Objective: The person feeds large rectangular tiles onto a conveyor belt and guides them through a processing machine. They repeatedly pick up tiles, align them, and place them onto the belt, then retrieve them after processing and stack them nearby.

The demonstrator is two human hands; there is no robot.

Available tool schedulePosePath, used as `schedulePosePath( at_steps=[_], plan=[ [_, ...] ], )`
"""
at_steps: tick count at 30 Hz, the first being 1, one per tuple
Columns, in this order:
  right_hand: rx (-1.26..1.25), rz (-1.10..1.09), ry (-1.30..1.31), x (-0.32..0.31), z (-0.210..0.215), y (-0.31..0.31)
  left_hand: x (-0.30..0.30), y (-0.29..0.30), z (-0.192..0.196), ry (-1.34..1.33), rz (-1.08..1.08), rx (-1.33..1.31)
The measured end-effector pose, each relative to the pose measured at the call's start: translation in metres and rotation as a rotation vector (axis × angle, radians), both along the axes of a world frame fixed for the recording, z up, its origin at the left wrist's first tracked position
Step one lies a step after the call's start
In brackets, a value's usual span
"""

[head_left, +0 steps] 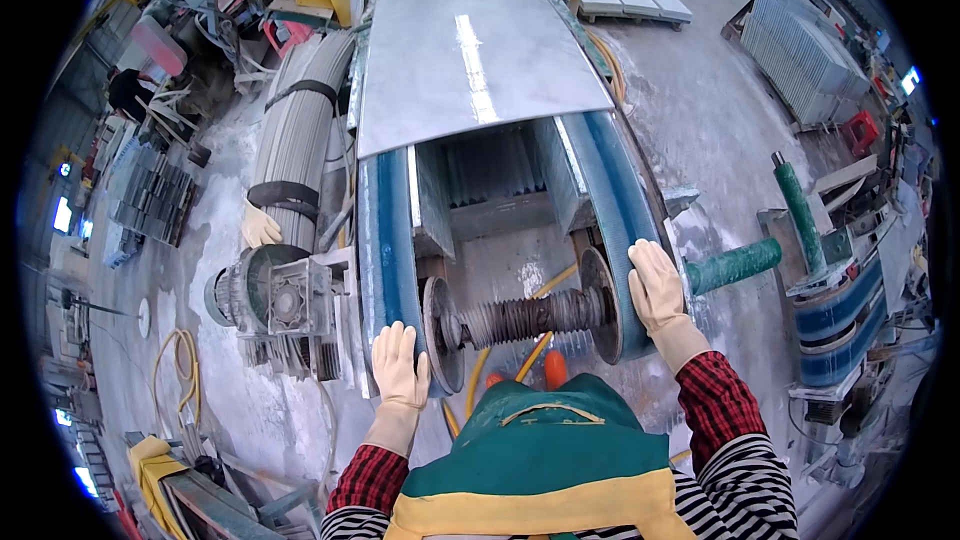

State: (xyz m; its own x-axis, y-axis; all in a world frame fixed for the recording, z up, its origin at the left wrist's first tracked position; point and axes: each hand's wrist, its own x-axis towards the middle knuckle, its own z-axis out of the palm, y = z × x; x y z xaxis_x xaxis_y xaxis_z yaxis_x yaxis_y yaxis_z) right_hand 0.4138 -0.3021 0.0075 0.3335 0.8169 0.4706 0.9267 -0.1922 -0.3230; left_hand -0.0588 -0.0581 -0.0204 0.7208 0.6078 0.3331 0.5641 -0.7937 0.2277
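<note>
Head view: left hand (400,365) lies flat and open on the blue belt (385,240); right hand (655,285) rests open on the other belt (610,200), roller (530,318) between them.

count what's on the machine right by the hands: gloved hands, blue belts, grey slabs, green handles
gloved hands: 2, left hand and right hand
blue belts: 2
grey slab: 1
green handles: 2
total: 7

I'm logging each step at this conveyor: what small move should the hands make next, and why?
Probably stay put, ready to receive: the left hand and right hand rest flat on the blue belts, while the grey slab lies further up, beyond their reach.
</note>
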Motion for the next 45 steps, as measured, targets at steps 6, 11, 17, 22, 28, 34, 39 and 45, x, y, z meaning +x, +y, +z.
schedulePosePath(
  at_steps=[6,11,17,22,28,34,39,45],
  plan=[
    [0.111,-0.063,-0.040,0.025,0.015,0.053,0.043,0.059,0.027,0.034,-0.039,0.001],
    [0.126,-0.065,-0.084,0.044,0.018,0.098,0.082,0.101,0.026,0.076,0.002,0.046],
    [-0.027,-0.106,0.000,0.041,0.010,0.098,0.083,0.098,0.024,0.088,0.041,-0.043],
    [0.061,-0.076,-0.002,0.035,0.016,0.094,0.084,0.095,0.025,0.067,0.037,-0.052],
    [-0.017,-0.245,0.130,0.037,0.015,0.091,0.095,0.092,0.031,-0.009,-0.016,-0.039],
    [-0.010,-0.140,0.055,0.036,0.026,0.092,0.061,0.112,-0.012,0.077,-0.015,0.032],
    [-0.057,-0.191,0.047,0.029,0.024,0.081,0.065,0.123,-0.023,0.085,-0.057,0.012],
    [-0.023,-0.159,0.078,0.030,0.023,0.085,0.064,0.113,-0.011,0.088,-0.053,0.023]
  ],
)
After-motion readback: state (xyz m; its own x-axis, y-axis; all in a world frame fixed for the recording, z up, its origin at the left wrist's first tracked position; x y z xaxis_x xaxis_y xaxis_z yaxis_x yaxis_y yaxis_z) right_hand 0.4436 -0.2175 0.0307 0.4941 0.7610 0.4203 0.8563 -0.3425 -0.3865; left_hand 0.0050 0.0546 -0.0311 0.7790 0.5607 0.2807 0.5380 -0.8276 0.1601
